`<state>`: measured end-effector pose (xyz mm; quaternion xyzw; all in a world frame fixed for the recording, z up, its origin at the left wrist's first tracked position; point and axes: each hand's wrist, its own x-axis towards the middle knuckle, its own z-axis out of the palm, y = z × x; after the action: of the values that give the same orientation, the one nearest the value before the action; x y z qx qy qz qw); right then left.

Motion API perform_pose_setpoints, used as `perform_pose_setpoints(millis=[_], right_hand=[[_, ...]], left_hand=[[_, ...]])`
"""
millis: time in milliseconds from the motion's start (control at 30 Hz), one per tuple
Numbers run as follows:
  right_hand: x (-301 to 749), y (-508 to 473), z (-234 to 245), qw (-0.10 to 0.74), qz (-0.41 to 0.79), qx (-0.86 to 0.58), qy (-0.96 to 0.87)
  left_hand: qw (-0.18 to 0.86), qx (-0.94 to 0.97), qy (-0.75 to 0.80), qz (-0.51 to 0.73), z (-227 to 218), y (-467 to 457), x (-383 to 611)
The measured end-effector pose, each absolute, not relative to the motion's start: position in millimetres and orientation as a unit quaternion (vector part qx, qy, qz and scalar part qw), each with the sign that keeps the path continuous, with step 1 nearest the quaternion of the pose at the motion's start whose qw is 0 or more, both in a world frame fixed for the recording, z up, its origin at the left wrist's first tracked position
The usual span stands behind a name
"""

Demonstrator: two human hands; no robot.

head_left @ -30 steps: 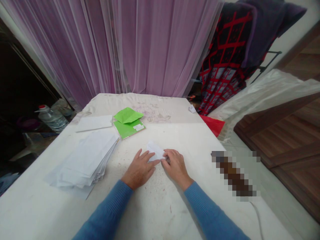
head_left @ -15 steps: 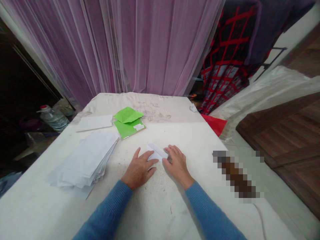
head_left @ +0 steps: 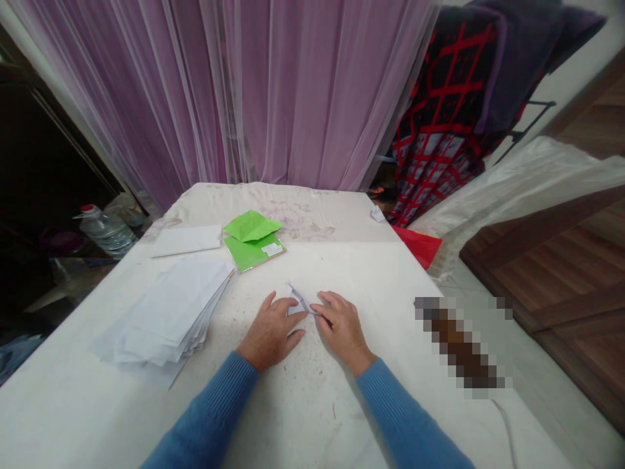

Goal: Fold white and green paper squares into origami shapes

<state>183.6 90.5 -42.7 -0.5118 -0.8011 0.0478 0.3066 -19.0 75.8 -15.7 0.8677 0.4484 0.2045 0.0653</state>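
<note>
A small piece of folded white paper (head_left: 299,301) lies on the table between my two hands, with one flap raised along a slanting crease. My left hand (head_left: 273,329) rests on the paper's left part, its fingers spread and the fingertips pressing it down. At the paper's right corner, the thumb and fingers of my right hand (head_left: 342,329) pinch the raised flap. Parts of the paper are hidden beneath my fingers.
A stack of white paper sheets (head_left: 170,309) lies to the left. Behind it are a flat white pad (head_left: 188,240) and a green folded paper (head_left: 252,225) on a green packet (head_left: 249,255). A blurred-out object (head_left: 459,342) sits near the table's right edge.
My right hand's fingers have closed together and moved slightly left, onto the paper's edge. The flap now stands up and leans leftward. My left hand has barely moved.
</note>
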Motion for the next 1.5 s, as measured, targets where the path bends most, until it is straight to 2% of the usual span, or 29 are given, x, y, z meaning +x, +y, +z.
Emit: perform_pose_setpoints(millis=[267, 433, 700, 1067, 1333, 1433, 1500], right_hand=[[181.4, 82.8, -34.1, 0.282, 0.038, -0.503, -0.816], [180.9, 82.3, -32.7, 0.283, 0.040, -0.513, -0.809], [184.0, 86.7, -38.7, 0.300, 0.050, -0.516, -0.801], [181.2, 80.4, -27.4, 0.272, 0.055, -0.493, -0.824], [180.0, 85.7, -27.8, 0.292, 0.079, -0.511, -0.805], [174.4, 91.5, -16.9, 0.257, 0.094, -0.543, -0.794], [168.6, 97.4, -6.5, 0.199, 0.095, -0.588, -0.778]], left_hand=[[0.070, 0.860, 0.434, 0.258, -10.8, 77.0, -22.5], [0.014, 0.790, 0.527, 0.312, -14.7, 80.2, -25.2], [0.027, 0.819, 0.524, 0.233, -20.7, 81.7, -22.1], [-0.012, 0.805, 0.524, 0.277, -8.3, 84.6, -24.1], [0.013, 0.810, 0.534, 0.241, -25.8, 85.5, -25.5], [0.019, 0.809, 0.537, 0.237, -26.8, 86.2, -25.9], [0.023, 0.810, 0.538, 0.230, -26.5, 86.6, -26.3]])
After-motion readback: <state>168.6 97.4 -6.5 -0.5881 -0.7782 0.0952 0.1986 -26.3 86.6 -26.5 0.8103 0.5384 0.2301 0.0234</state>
